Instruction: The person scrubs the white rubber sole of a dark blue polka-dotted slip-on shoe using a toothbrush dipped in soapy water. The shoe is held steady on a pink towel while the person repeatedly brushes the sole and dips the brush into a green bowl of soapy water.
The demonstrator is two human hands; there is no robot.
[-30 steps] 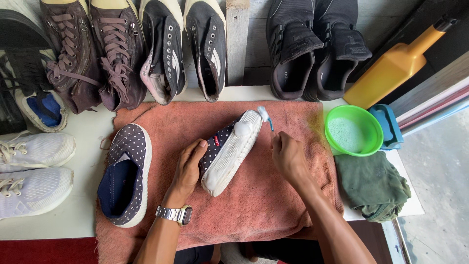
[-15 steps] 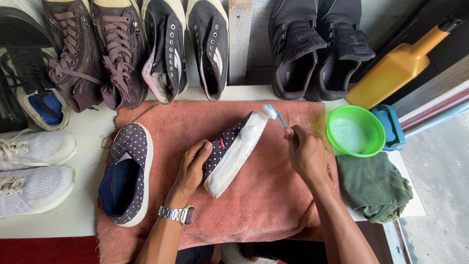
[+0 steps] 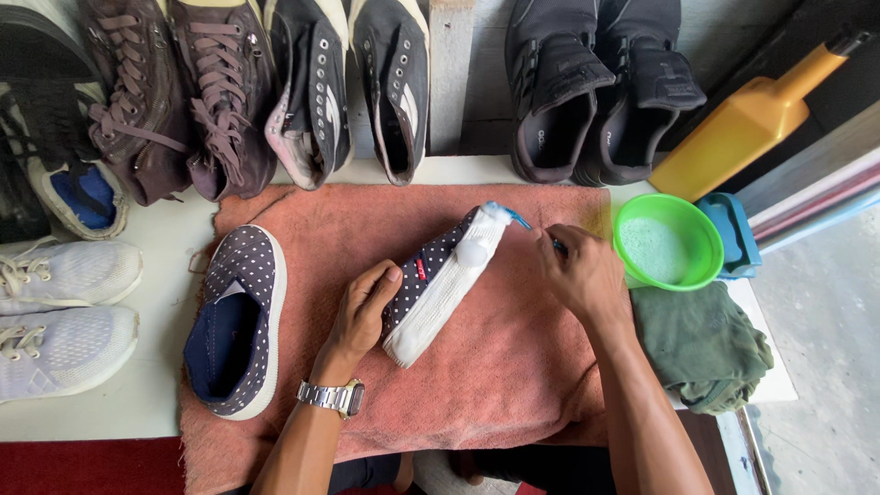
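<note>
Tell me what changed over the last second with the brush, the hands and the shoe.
The right hand moved the blue toothbrush off the shoe a little, then brought its foamy head back against the toe end of the polka-dot shoe. The shoe has tipped more onto its edge, showing less of the white sole. The left hand keeps its grip on the shoe's side. The other polka-dot shoe, green bowl and towel stayed put.

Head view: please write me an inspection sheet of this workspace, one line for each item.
Surface: white table covered by orange towel.
Job's things: dotted shoe on its side, foam on sole; blue toothbrush at its toe.
Clutter: second dotted shoe, green bowl, green cloth, yellow bottle.
Hands: left hand steadies shoe; right hand grips toothbrush.
Cables: nothing seen.
Surroundings: shoes in rows behind and on the left.
</note>
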